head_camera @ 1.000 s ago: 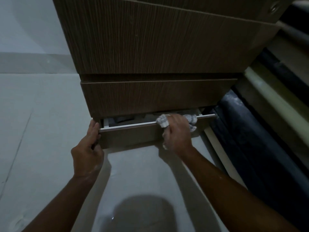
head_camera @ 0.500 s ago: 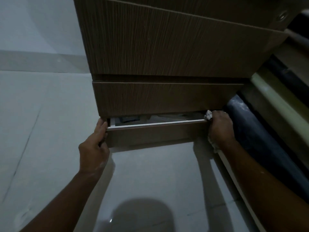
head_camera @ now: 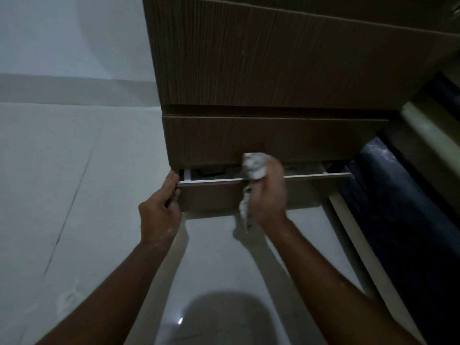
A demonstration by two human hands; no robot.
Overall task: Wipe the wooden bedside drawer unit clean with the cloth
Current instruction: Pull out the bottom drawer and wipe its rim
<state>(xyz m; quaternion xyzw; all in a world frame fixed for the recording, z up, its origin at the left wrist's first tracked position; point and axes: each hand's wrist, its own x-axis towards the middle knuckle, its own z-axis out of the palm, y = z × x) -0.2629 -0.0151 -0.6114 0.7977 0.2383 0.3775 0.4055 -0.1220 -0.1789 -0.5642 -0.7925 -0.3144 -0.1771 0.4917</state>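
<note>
1. Right hand [head_camera: 267, 195]: closed around a crumpled pale cloth [head_camera: 254, 165], pressed on the top edge of the bottom drawer [head_camera: 214, 195] near its middle; a loose tail of cloth hangs at 7 o'clock from the fist. Hand blurred.
2. Left hand [head_camera: 160, 210]: fingers curled round the drawer's left end, at 9 o'clock from the right hand, gripping the front panel.
3. Bottom drawer: pulled slightly out; a narrow gap shows dark contents, too dim to identify.
4. Wooden bedside drawer unit [head_camera: 273, 70]: at 12 o'clock above both hands, 2 closed fronts visible, top cut off by the frame.
5. Floor [head_camera: 62, 195]: pale tiles at 9 o'clock; a round shadow at 6 o'clock.
6. Dark bed side [head_camera: 398, 207]: at 3 o'clock, just beside the unit, details murky.
</note>
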